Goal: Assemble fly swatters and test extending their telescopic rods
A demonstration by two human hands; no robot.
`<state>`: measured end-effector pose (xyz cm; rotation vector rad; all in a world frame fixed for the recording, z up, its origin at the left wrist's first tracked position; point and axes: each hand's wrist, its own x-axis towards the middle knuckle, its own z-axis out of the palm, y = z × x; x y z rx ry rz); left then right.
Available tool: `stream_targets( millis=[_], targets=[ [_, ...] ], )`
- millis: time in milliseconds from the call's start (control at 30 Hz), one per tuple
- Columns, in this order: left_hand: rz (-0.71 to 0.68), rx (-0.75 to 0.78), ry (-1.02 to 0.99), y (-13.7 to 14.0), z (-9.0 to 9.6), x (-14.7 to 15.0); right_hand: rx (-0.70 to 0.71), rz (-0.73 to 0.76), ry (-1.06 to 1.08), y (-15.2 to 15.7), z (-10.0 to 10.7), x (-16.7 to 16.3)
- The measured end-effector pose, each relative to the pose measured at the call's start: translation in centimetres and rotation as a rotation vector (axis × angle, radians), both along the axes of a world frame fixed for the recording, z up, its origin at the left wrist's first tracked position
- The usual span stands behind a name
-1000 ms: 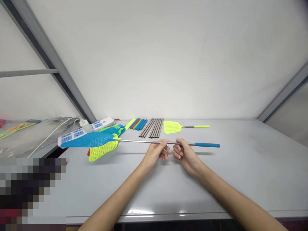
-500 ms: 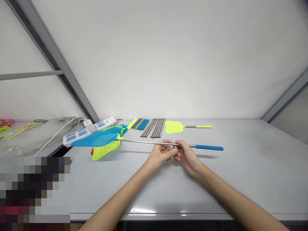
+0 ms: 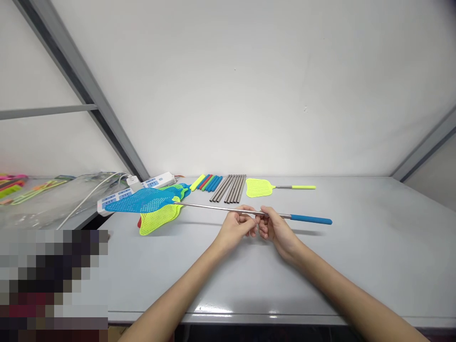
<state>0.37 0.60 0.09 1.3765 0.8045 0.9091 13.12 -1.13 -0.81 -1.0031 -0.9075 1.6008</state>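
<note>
**A:** Nearest us, the right hand (image 3: 277,230), and its fingers are closed on the bare metal shaft, just short of the blue handle (image 3: 311,219)!

**B:** And the left hand (image 3: 235,229)?

**A:** Right beside it, fingers curled at the shaft, thumb apart from the metal. Whether they truly grip, I can't tell.

**B:** So where's the blue swatter (image 3: 218,208)?

**A:** Up off the surface (image 3: 374,228), shadow falling below! Handle out to the right, blue mesh head (image 3: 142,200) out to the left.

**B:** Your read on the step?

**A:** Work on that long shaft, I'd say, both hands close together. Any move from here calls, in my judgement, for a firm right hand and care with the far-reaching left end.

**B:** Because look what's there: the head overlaps a yellow mesh head (image 3: 160,221)! Touching or not, I can't say.

**A:** Farther back, coloured grips (image 3: 206,183) beside metal tubes (image 3: 228,189), then a yellow swatter (image 3: 265,188), its shaft far shorter, lying to their right.

**B:** And behind it all, the pale wall (image 3: 231,104).
</note>
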Motion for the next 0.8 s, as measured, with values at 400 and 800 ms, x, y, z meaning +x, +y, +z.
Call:
stream_targets(
  millis=[400, 800],
  targets=[
    [0.037, 0.041, 0.002, -0.11, -0.09, 0.01, -0.026, -0.001, -0.029, -0.21, 0.38, 0.03],
    [0.099, 0.236, 0.177, -0.27, -0.43, -0.02, -0.061, 0.006, -0.019, -0.07, 0.29, 0.07]
  ],
)
